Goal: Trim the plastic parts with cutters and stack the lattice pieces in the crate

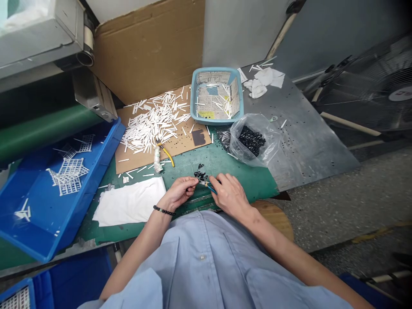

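Note:
My right hand [231, 194] is closed round a pair of small cutting pliers [210, 188] with blue handles, jaws pointing left. My left hand [180, 189], a dark bead bracelet on its wrist, pinches at the tip of the jaws. What lies between its fingers is too small to make out. Just beyond both hands sits a little heap of shiny black plastic pieces [201, 175] on the green mat [186, 161]. A clear plastic bag [273, 143] holds many more black pieces, up and to the right.
White sticks [151, 124] are piled on a cardboard sheet [124, 161], beside yellow-handled pliers [168, 156]. Behind stands a blue basket [193, 103] lined with newspaper. A white cloth [128, 201] and a blue tray [86, 189] with white grids lie left. At right stands a fan [380, 90].

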Demonstrator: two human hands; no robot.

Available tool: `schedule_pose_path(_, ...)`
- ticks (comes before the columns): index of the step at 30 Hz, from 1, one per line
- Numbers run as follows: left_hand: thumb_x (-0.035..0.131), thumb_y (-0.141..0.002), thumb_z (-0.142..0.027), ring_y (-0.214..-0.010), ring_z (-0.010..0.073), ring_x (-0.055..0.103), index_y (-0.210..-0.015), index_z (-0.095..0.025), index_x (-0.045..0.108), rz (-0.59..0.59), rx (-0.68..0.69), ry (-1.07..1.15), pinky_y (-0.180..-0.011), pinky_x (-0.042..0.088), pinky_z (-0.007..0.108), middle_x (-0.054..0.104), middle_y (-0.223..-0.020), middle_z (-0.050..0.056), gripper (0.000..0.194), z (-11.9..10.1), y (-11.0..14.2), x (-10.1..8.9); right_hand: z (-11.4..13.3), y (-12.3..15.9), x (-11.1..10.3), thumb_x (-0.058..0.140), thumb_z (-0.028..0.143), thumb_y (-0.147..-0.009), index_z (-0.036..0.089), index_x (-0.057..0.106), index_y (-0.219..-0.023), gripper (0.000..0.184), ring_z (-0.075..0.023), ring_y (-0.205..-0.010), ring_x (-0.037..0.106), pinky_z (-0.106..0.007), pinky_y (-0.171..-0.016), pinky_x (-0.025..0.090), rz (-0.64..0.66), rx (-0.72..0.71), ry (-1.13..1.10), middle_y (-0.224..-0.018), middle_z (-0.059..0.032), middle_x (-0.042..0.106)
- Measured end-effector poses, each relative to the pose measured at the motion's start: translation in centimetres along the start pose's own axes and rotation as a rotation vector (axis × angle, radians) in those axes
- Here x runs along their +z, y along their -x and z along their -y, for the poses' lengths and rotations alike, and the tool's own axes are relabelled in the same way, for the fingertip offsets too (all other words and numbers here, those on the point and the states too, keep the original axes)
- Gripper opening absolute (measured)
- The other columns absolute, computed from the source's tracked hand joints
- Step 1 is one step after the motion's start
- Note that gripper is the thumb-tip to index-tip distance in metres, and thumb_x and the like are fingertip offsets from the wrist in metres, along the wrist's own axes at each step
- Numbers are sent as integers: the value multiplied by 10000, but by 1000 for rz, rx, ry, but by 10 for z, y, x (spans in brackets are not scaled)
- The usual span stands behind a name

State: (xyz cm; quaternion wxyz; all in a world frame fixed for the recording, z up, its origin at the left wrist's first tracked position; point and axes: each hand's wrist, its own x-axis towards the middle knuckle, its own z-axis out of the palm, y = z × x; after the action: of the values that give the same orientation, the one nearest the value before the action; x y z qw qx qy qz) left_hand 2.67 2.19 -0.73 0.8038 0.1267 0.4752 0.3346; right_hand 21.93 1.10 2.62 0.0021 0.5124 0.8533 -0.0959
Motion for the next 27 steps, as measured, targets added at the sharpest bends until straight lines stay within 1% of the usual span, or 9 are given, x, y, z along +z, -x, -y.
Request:
schedule_pose_path(3, 841, -592, -234, -489, 9, 343, -709, -76, 624, -20, -6, -10, -416, 216, 123, 422, -578, -47, 292, 4, -1, 1, -1, 1, 1, 546, 212, -865, 195, 608, -1050, 195, -207, -830, 513, -324, -690, 307, 61, 8, 7, -918, -68, 602)
schedule_pose_path(6, 834, -595, -225, -484, 10, 335, -690, -78, 615, -3, -12, -21, -410, 212, 125, 422, -574, -47, 281, 5, -3, 5, -5, 4, 6, 545, 217, -866, 207, 618, -1023, 174, -188, -786, 542, -309, -625, 300, 88, 19, -26, -903, -49, 616)
schedule_pose_path(12, 705, -695, -162, -540, 44, 436, -733, -106, 596, 49, 3, 89, -474, 339, 131, 520, -650, 9, 129, -1, -3, 4, -14, 10, 24, 511, 239, -896, 204, 607, -1097, 225, -180, -830, 561, -281, -692, 365, -91, 82, -178, -911, -37, 613)
schedule_pose_path(15, 624, -654, -104, -590, 74, 491, -699, -122, 568, 85, 17, 213, -539, 411, 160, 579, -725, 51, 73, -5, -7, -3, -17, 9, 32, 498, 273, -917, 194, 605, -1102, 228, -181, -844, 559, -272, -733, 391, -175, 161, -287, -899, -39, 608)
schedule_pose_path(18, 590, -612, -79, -618, 84, 510, -742, -111, 592, 113, 54, 228, -560, 418, 169, 600, -778, 69, 134, -14, -16, -6, -21, 8, 34, 512, 283, -914, 186, 594, -1109, 232, -173, -821, 553, -265, -733, 399, -191, 223, -362, -903, -37, 605)
schedule_pose_path(20, 608, -651, -129, -599, 79, 492, -767, -109, 601, 92, 79, 187, -528, 384, 169, 588, -767, 59, 119, -22, -25, -3, -24, 7, 31, 521, 255, -901, 175, 591, -1121, 244, -193, -837, 536, -288, -743, 386, -166, 210, -265, -924, -56, 600)
schedule_pose_path(23, 642, -734, -280, -508, 61, 386, -741, -123, 594, -35, 127, -20, -459, 260, 183, 512, -655, 6, 165, -31, -38, 6, -28, 8, 23, 539, 221, -875, 167, 596, -1135, 272, -229, -859, 500, -332, -759, 349, -125, 187, -58, -944, -81, 589)
schedule_pose_path(25, 646, -761, -378, -473, 64, 307, -679, -135, 588, -180, 218, -329, -460, 195, 214, 440, -567, -28, 262, -32, -44, 11, -29, 10, 19, 547, 228, -871, 170, 596, -1137, 277, -230, -850, 486, -339, -758, 335, -117, 202, -18, -940, -80, 584)
schedule_pose_path(27, 653, -759, -441, -486, 85, 320, -623, -151, 586, -313, 338, -698, -493, 192, 239, 436, -531, -26, 327, -30, -48, 12, -29, 11, 17, 538, 233, -877, 170, 591, -1142, 277, -227, -853, 479, -336, -762, 330, -116, 214, -19, -943, -80, 580)
